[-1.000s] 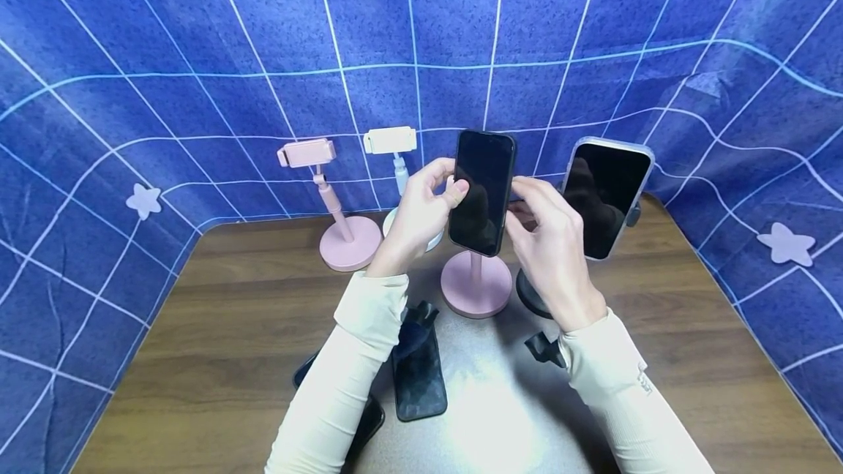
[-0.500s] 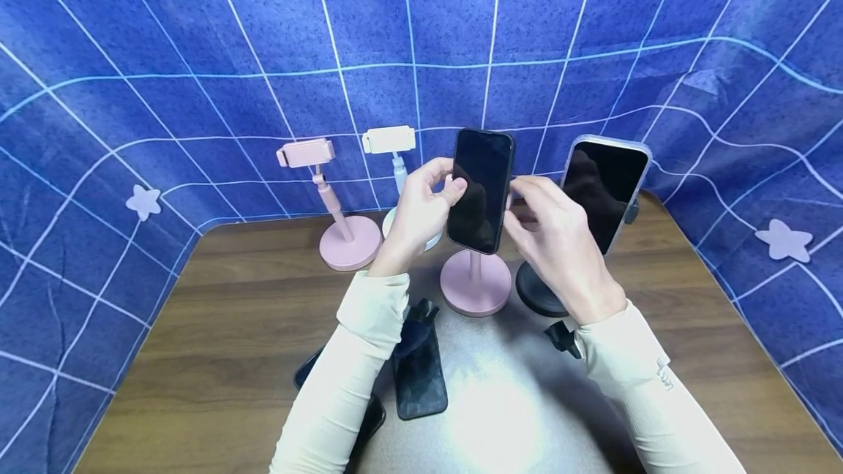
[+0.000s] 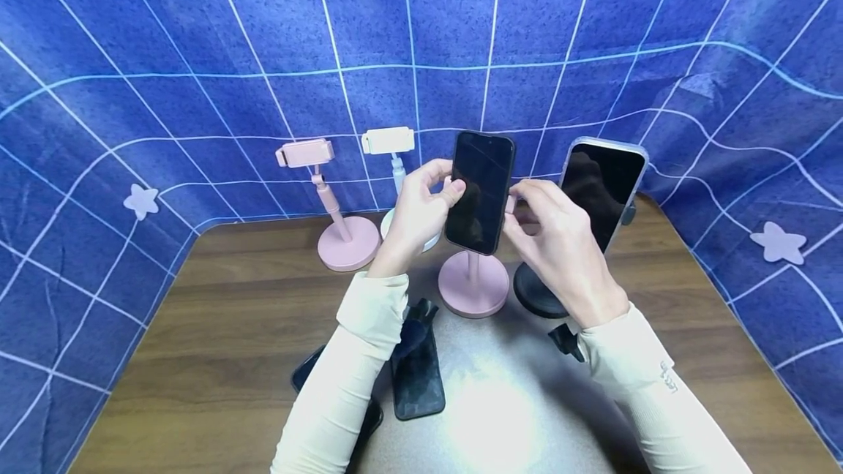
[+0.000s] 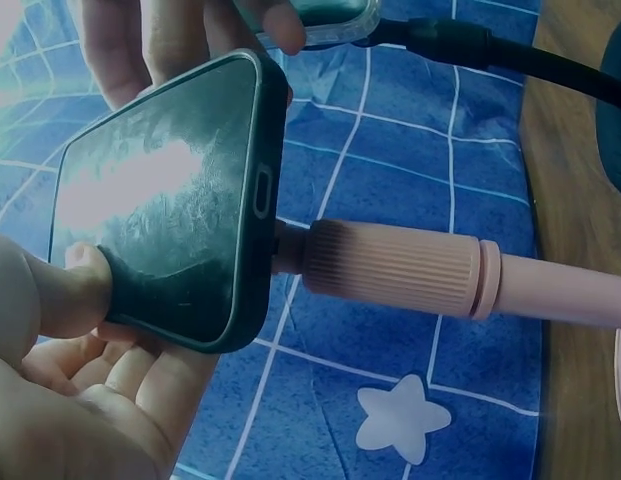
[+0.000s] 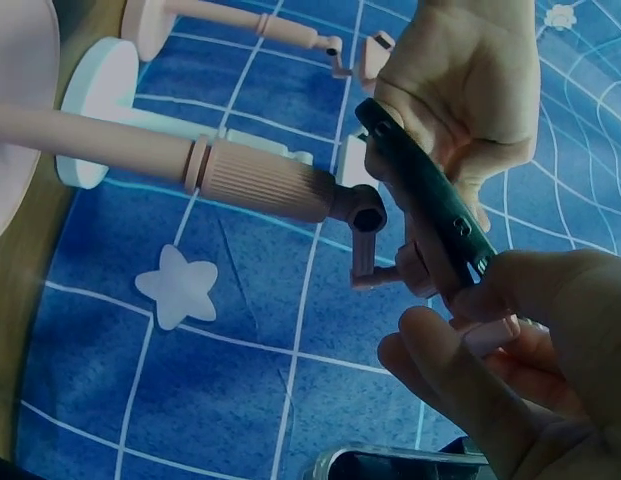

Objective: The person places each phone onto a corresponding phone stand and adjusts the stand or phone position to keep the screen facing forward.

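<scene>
Standing upright at the head of the front pink stand (image 3: 474,287), the phone (image 3: 479,196) is gripped by the left hand (image 3: 423,205), thumb on screen. At its opposite edge, the right hand (image 3: 556,240) bends its fingers, their hold unclear. Beside: a black stand (image 3: 536,295).

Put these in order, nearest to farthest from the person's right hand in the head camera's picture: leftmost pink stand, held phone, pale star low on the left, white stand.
From the right hand:
1. Held phone: just left, by its fingertips.
2. White stand: partly behind the left hand.
3. Leftmost pink stand: farther left.
4. Pale star: far left, on the curtain.
</scene>
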Demonstrator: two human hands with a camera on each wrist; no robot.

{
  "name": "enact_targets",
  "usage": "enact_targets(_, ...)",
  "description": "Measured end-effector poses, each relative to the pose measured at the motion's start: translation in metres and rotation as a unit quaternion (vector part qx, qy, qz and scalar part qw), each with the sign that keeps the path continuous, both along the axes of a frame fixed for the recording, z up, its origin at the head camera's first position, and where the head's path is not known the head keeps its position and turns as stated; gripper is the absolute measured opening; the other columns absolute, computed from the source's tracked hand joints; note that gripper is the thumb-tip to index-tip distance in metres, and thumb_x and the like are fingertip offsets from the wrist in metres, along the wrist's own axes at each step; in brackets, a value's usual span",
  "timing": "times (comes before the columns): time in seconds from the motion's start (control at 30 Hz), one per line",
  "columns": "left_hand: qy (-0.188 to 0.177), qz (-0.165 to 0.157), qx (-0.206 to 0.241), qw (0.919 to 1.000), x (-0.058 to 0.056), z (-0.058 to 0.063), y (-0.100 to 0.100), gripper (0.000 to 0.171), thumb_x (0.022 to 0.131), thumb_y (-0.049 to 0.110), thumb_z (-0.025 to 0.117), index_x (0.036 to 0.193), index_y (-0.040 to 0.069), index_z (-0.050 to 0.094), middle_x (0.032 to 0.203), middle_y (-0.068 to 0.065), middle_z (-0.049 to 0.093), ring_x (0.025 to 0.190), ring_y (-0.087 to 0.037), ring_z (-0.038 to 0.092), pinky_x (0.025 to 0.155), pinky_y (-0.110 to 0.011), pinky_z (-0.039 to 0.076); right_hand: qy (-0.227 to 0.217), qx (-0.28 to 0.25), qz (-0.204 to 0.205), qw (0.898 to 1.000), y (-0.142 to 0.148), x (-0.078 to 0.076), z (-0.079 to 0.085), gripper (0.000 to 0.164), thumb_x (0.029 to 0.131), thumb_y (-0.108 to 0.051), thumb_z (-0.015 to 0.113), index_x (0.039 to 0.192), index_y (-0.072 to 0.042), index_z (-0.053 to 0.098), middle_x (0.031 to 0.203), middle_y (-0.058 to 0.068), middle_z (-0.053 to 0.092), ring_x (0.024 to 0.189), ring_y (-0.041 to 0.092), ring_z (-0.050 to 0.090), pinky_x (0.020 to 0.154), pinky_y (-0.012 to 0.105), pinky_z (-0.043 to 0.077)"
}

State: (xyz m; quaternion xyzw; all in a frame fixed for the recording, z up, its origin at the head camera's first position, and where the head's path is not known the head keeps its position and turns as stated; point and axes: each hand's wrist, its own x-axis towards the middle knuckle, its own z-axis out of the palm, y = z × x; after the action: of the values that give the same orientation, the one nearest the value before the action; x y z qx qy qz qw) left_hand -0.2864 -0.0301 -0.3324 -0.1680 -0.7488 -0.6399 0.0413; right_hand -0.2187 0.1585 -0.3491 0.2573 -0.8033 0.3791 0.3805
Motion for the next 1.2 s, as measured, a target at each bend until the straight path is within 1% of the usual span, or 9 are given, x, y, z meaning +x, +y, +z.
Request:
enact_targets(0.1,0.007,0.001,0.002,1.0,0.0,-0.002,0.0,0.023,0.099,0.002,0.064,0.122,0.0,0.069,0.121,-0.013,0.07,0.112,-0.017,0.063,0.096,-0.03,0.055,0.02,0.011,-0.029,0.999,-0.002,-0.001,-0.002,0.016,0.09,0.007,0.068,0.106,0.006,0.068,0.105,0.014,0.068,0.08,0.022,0.075,0.071,0.016,0.057)
enact_targets(0.2,0.004,0.018,0.007,0.9998,0.0,-0.004,-0.002,0.023,0.099,0.003,0.065,0.122,0.002,0.07,0.123,-0.012,0.071,0.124,-0.019,0.06,0.102,-0.034,0.054,0.015,0.009,-0.048,0.999,-0.008,-0.002,-0.004,0.017,0.093,0.004,0.067,0.11,0.006,0.066,0.109,0.018,0.067,0.084,0.023,0.075,0.072,0.024,0.06)
enact_targets(0.3,-0.002,0.036,0.016,0.9992,0.002,-0.006,-0.002,0.024,0.098,0.004,0.067,0.122,0.004,0.071,0.126,-0.01,0.071,0.126,-0.022,0.062,0.105,-0.035,0.052,-0.027,-0.016,-0.056,0.998,-0.013,-0.001,-0.007,0.024,0.094,0.003,0.066,0.118,0.006,0.064,0.116,0.02,0.067,0.089,0.026,0.076,0.076,0.025,0.061)
enact_targets(0.47,-0.002,0.044,0.027,0.9987,0.003,-0.006,0.003,0.026,0.099,0.006,0.067,0.124,0.005,0.07,0.129,-0.009,0.07,0.115,-0.025,0.07,0.103,-0.034,0.054,-0.126,-0.087,-0.058,0.987,-0.016,0.001,-0.01,0.038,0.097,0.002,0.062,0.136,0.002,0.057,0.125,0.017,0.069,0.095,0.025,0.075,0.079,0.014,0.054)
enact_targets(0.57,-0.001,0.052,0.036,0.998,0.004,-0.007,0.006,0.025,0.099,0.007,0.068,0.124,0.005,0.07,0.127,-0.009,0.071,0.104,-0.027,0.075,0.092,-0.036,0.06,-0.157,-0.114,-0.063,0.979,-0.018,-0.001,-0.011,0.038,0.104,-0.006,0.056,0.141,0.002,0.054,0.128,0.018,0.069,0.101,0.027,0.073,0.086,0.023,0.056)
enact_targets(0.67,0.003,0.057,0.048,0.9972,0.005,-0.008,0.008,0.026,0.099,0.006,0.068,0.124,0.004,0.069,0.128,-0.011,0.07,0.095,-0.032,0.077,0.084,-0.039,0.062,-0.161,-0.118,-0.085,0.976,-0.022,-0.006,-0.011,0.037,0.108,-0.013,0.05,0.141,0.005,0.054,0.128,0.021,0.069,0.11,0.031,0.07,0.095,0.041,0.055)
enact_targets(0.77,0.012,0.066,0.044,0.9967,0.005,-0.009,0.01,0.027,0.098,0.007,0.068,0.125,0.002,0.068,0.128,-0.013,0.07,0.095,-0.031,0.077,0.084,-0.037,0.062,-0.154,-0.108,-0.113,0.976,-0.026,-0.011,-0.009,0.038,0.109,-0.014,0.047,0.14,0.007,0.056,0.131,0.025,0.067,0.12,0.035,0.067,0.103,0.049,0.051)
enact_targets(0.87,0.019,0.076,0.036,0.9962,0.005,-0.01,0.013,0.028,0.097,0.008,0.07,0.125,0.002,0.068,0.129,-0.014,0.07,0.095,-0.03,0.077,0.086,-0.036,0.061,-0.153,-0.099,-0.129,0.975,-0.028,-0.013,-0.008,0.039,0.11,-0.014,0.046,0.141,0.007,0.056,0.137,0.025,0.064,0.127,0.037,0.063,0.108,0.05,0.048)
enact_targets(1.2,0.035,0.091,0.033,0.9947,0.008,-0.01,0.016,0.029,0.096,0.006,0.072,0.124,0.002,0.069,0.126,-0.014,0.072,0.092,-0.025,0.076,0.087,-0.034,0.061,-0.154,-0.081,-0.146,0.974,-0.025,-0.014,-0.003,0.037,0.108,-0.012,0.05,0.139,0.005,0.059,0.131,0.024,0.067,0.12,0.04,0.066,0.101,0.054,0.051)
